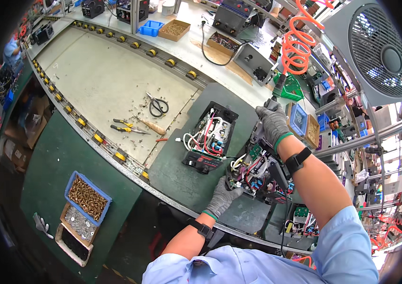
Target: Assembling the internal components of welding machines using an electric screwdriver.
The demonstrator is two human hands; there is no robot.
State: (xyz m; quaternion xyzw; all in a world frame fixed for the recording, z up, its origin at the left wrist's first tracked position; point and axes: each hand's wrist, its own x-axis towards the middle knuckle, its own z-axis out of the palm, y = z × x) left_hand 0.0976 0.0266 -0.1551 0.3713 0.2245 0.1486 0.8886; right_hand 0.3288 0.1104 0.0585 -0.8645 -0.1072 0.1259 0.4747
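In a grey glove, my right hand (274, 126) is closed around a dark air-driven power tool (270, 104) joined to a coiled orange hose (295, 47). Its working end is hidden by the hand and the unit below. Under it stands an opened electrical unit (253, 173) with green boards, coloured wires and a black panel. My left hand (222, 198), gloved too, grips that unit's near left corner. Just left of it, a second opened unit (213, 135) with white and red wires rests on the dark green board (168, 158).
Scissors (157, 105), yellow-handled pliers (129, 127) and loose screws lie on the pale surface. A roller rail (111, 147) borders it. Bins of screws (108, 206) stand at lower left. A large fan (385, 52) is upper right; a green bin (290, 87) stands beyond my right hand.
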